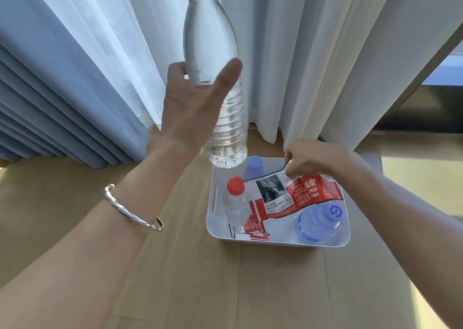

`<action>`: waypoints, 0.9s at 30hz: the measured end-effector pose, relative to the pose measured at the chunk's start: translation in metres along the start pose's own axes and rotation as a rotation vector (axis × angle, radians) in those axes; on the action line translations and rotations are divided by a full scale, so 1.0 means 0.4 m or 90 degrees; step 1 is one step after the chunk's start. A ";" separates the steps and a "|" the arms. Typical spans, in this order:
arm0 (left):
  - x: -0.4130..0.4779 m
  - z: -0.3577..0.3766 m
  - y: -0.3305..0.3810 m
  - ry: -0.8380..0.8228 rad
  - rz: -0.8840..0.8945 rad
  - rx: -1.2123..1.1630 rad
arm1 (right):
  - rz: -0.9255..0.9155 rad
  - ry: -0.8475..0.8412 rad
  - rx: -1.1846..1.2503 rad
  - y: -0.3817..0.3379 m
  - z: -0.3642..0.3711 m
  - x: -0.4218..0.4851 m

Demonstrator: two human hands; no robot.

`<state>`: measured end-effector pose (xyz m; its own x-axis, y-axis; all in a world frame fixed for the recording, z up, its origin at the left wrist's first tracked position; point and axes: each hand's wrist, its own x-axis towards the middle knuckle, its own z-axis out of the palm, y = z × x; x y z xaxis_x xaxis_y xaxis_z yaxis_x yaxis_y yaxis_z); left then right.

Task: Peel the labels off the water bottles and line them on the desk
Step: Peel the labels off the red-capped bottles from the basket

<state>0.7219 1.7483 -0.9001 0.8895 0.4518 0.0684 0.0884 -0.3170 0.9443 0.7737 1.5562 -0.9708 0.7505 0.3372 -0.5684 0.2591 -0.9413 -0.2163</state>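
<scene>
- Gripping a bare bottle (210,40) mid-body with the left hand (190,103), raised before the curtain (313,53).
- Pinching the peeled label (295,193) with the right hand (308,158), over the white bin (275,242).
- Holding, inside that bin, one red-capped bottle (235,203) and two blue-capped bottles (318,223) (254,168).

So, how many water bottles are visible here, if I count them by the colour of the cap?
Red cap: 2, the bare bottle in the left hand and the red-cap bottle in the white bin.
Blue cap: 2, the rear blue-cap bottle and the front blue-cap bottle, both in the bin.
Total: 4 bottles.
</scene>
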 end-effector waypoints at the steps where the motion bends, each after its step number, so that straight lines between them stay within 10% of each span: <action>1: -0.011 0.013 0.007 -0.017 0.013 -0.003 | 0.006 0.003 -0.026 0.004 0.011 0.002; 8: -0.066 0.063 0.018 -0.132 0.045 -0.011 | -0.011 0.051 -0.084 0.007 0.056 0.023; 27: -0.152 0.141 0.010 -0.103 0.005 0.070 | 0.020 -0.232 0.239 0.080 0.042 0.035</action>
<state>0.6934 1.6726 -0.9188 0.9500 0.3120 0.0140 0.1225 -0.4136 0.9022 0.7822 1.5309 -0.9990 0.4771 0.3549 -0.8040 -0.0469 -0.9032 -0.4266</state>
